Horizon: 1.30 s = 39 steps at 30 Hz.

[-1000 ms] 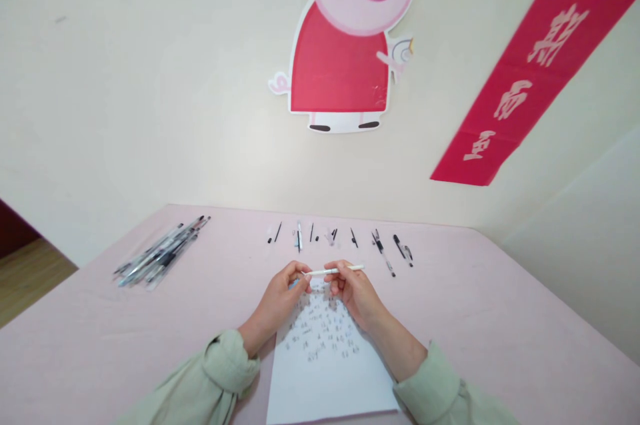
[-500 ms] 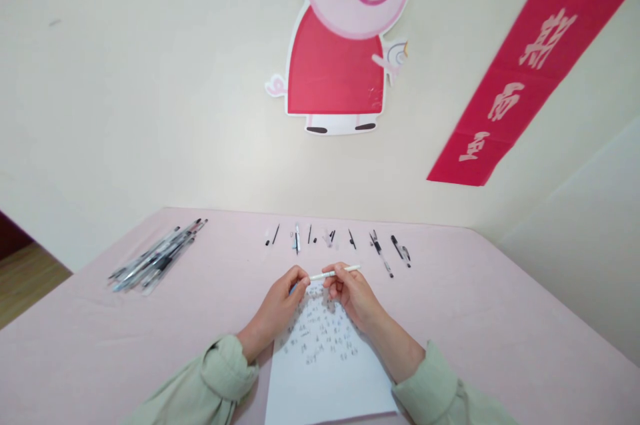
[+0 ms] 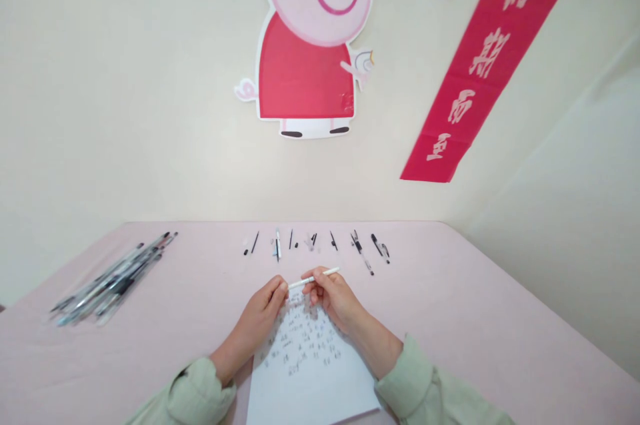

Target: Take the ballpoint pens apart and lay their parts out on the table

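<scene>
A slim white pen (image 3: 302,282) is held nearly level between my two hands, above the top of a sheet of paper (image 3: 305,395) covered in scattered handwriting. My left hand (image 3: 264,305) is closed, thumb and forefinger pinching the pen's left end. My right hand (image 3: 336,298) is closed too, its thumb and fingers gripping the pen further right, with the white right end sticking out past them. Whether the left fingertips cover a tip or a cap is hidden.
Left on the pink table (image 3: 450,332) lies a heap of pens (image 3: 117,278). Along the back is a row of pen parts (image 3: 278,245), with a long pen (image 3: 362,253) and shorter pieces (image 3: 380,248) at its right. The wall behind carries a pig cutout (image 3: 306,72) and a red banner (image 3: 470,78).
The view has shifted to the right, so everything appears further left and most table items slightly lower. Both hands keep their hold on the white pen, with little change in pose.
</scene>
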Each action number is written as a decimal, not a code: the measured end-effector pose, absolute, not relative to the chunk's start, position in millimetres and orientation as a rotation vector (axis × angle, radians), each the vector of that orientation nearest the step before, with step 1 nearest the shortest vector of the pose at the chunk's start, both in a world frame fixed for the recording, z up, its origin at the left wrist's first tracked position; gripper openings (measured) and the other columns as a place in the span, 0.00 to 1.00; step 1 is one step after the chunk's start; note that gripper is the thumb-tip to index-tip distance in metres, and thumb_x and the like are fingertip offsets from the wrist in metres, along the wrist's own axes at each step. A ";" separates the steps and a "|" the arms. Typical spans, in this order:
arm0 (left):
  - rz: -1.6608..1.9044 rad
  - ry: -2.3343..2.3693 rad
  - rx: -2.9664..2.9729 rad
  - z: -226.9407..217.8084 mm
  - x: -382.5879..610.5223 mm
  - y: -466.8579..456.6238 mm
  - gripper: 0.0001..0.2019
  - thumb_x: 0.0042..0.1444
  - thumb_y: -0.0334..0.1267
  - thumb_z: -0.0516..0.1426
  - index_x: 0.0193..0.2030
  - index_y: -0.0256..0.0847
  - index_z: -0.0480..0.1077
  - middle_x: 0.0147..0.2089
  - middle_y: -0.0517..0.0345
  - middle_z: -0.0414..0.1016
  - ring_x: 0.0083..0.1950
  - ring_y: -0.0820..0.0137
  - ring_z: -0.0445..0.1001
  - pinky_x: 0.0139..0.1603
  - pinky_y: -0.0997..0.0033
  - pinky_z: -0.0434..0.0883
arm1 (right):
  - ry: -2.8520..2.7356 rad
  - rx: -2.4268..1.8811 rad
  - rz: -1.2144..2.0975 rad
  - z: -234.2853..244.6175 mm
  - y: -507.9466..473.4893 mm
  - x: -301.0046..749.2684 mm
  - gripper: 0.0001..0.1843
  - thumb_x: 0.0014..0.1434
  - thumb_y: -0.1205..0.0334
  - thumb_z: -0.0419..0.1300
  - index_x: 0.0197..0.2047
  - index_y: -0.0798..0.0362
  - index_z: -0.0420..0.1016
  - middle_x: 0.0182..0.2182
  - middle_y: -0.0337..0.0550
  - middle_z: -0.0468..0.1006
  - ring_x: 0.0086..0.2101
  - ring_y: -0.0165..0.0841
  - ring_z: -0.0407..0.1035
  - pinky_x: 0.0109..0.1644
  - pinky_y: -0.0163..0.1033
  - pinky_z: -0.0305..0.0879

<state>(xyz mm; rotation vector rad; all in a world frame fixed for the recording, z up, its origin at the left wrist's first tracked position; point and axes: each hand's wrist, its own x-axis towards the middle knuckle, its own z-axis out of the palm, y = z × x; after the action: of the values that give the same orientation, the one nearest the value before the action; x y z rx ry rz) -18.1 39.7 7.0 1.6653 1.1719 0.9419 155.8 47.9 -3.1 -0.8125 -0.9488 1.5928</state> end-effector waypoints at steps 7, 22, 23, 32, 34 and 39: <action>0.929 1.203 1.649 8.4 -15.6 40.4 0.17 0.58 0.53 0.47 0.26 0.43 0.60 0.22 0.66 0.56 0.27 0.70 0.59 0.29 0.72 0.58 | -0.938 -0.789 1.606 -4.5 47.8 155.3 0.17 0.55 0.50 0.62 0.36 0.58 0.77 0.24 0.41 0.77 0.19 0.22 0.63 0.25 0.29 0.61; 0.987 1.187 1.579 3.5 -17.2 41.9 0.18 0.56 0.54 0.49 0.29 0.42 0.65 0.23 0.66 0.60 0.26 0.71 0.60 0.29 0.73 0.58 | -0.906 -0.789 1.621 -4.0 49.2 155.8 0.17 0.54 0.51 0.63 0.35 0.58 0.78 0.23 0.41 0.76 0.19 0.23 0.62 0.24 0.29 0.62; 1.007 1.166 1.605 4.3 -17.1 41.9 0.16 0.55 0.53 0.51 0.30 0.42 0.64 0.24 0.65 0.62 0.28 0.71 0.61 0.30 0.73 0.59 | -0.905 -0.786 1.619 -4.7 49.5 155.9 0.17 0.54 0.51 0.63 0.35 0.58 0.78 0.23 0.40 0.76 0.19 0.23 0.62 0.24 0.29 0.62; 0.894 1.220 1.577 5.6 -16.8 41.9 0.23 0.58 0.56 0.43 0.25 0.41 0.66 0.18 0.66 0.56 0.23 0.71 0.57 0.27 0.72 0.55 | -0.905 -0.799 1.622 -3.4 48.2 156.4 0.16 0.55 0.51 0.63 0.35 0.57 0.77 0.23 0.41 0.76 0.19 0.23 0.62 0.25 0.29 0.62; 0.960 1.200 1.595 7.1 -16.5 41.4 0.18 0.56 0.53 0.49 0.28 0.41 0.66 0.21 0.66 0.59 0.25 0.71 0.58 0.28 0.73 0.57 | -0.900 -0.800 1.623 -2.8 48.2 156.5 0.16 0.55 0.51 0.63 0.35 0.57 0.77 0.23 0.41 0.76 0.19 0.23 0.62 0.25 0.30 0.62; 1.035 1.182 1.505 7.1 -17.2 42.1 0.14 0.55 0.50 0.52 0.27 0.41 0.64 0.20 0.68 0.57 0.24 0.74 0.56 0.25 0.75 0.55 | -0.863 -0.782 1.619 -4.6 50.4 157.2 0.16 0.54 0.51 0.63 0.35 0.57 0.77 0.23 0.40 0.75 0.19 0.23 0.62 0.25 0.30 0.62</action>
<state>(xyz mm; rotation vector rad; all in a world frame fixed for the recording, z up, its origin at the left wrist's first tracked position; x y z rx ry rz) -17.2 42.1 7.1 1.5054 1.1822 1.0354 157.2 50.4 -4.6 -0.7818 -0.8627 1.6188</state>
